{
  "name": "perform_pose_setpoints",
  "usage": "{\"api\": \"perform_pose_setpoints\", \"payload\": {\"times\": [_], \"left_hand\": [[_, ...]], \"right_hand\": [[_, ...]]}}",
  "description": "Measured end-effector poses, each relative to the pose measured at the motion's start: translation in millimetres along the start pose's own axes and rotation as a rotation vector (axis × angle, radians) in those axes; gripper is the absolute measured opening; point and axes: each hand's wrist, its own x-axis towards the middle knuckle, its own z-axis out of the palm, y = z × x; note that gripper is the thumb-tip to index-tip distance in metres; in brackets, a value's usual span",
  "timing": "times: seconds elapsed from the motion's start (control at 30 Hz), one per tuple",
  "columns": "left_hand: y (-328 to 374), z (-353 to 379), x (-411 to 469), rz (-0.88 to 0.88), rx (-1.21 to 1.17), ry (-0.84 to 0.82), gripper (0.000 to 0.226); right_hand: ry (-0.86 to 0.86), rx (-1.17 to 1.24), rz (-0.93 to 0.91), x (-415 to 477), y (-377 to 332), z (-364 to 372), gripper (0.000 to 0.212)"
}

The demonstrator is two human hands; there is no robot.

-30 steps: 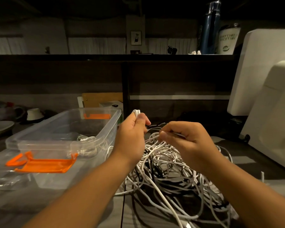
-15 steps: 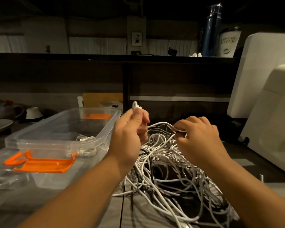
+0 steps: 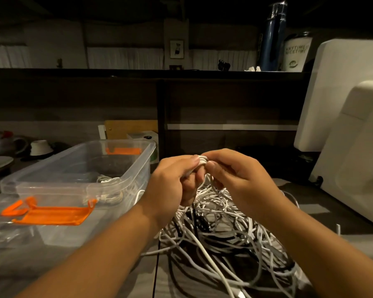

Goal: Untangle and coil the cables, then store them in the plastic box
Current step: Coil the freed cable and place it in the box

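Moved: your right hand (image 3: 241, 179), apart from the other half a second ago, has closed in and now meets your left hand (image 3: 177, 179) above the pile.
Around: a clear plastic box (image 3: 136, 171) stands open on the table (image 3: 310, 201) to your left, with an orange latch (image 3: 52, 215) hanging at its near end. A coiled cable (image 3: 110, 181) already lies inside. A big white appliance (image 3: 353, 147) fills the right side, and a blue bottle (image 3: 274, 35) and a printed cup (image 3: 297, 52) stand on the dark shelf behind.
In the way: your hands and forearms cover the top and left edge of the cable tangle (image 3: 224, 233), so where the held strand joins it is hidden.
Left hand: fingers curled, thumb pinching the white cable end (image 3: 200, 161).
Right hand: fingers curled round the same cable end, touching your left fingertips.
Task thing: the tangle of white and black cables lies on the table directly beneath both hands, just right of the box. Strands rise from it into your grip.
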Motion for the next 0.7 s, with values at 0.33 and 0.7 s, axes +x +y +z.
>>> {"api": "perform_pose_setpoints", "payload": {"times": [0.33, 0.7], "left_hand": [[-1, 7, 2, 0.04, 0.05, 0.2, 0.012], [4, -3, 5, -0.001, 0.076, 0.108, 0.018]], "right_hand": [[0.048, -0.152, 0.014, -4, -7, -3, 0.023], [-0.122, -0.063, 0.173, -2, -9, -7, 0.024]]}}
